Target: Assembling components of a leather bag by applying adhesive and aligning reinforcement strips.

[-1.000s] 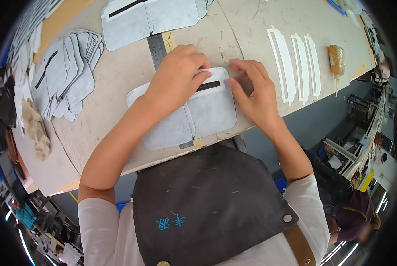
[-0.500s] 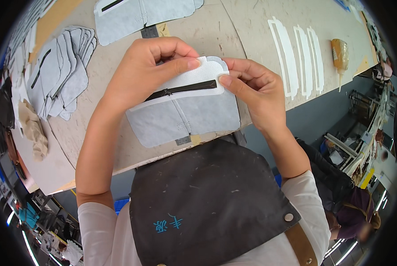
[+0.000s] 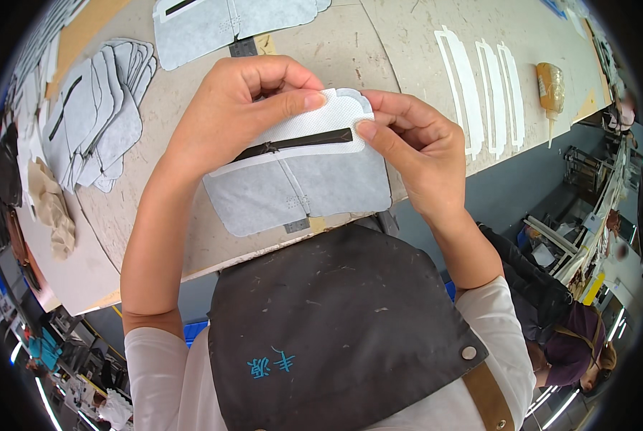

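A grey fabric panel (image 3: 253, 201) with rounded corners lies at the table's near edge in front of me. A white textured backing piece (image 3: 341, 112) runs along its far side, around a dark zipper-like slot (image 3: 300, 144). My left hand (image 3: 242, 108) pinches the white piece's far edge between thumb and index finger. At the panel's far right corner, my right hand (image 3: 422, 147) grips the edge the same way, thumb on top. My left hand covers the far left part of the panel.
Left on the table (image 3: 336, 57) lie a stack of similar grey panels (image 3: 109, 118) and a crumpled beige piece (image 3: 50, 208). Another panel (image 3: 199, 36) lies beyond my hands. White strip frames (image 3: 465, 93) and an amber glue bottle (image 3: 550, 90) are at right. A person (image 3: 572, 345) is lower right.
Both hands and the panel's far edge have shifted very slightly; the grip is the same. The person at the lower right has moved a little.
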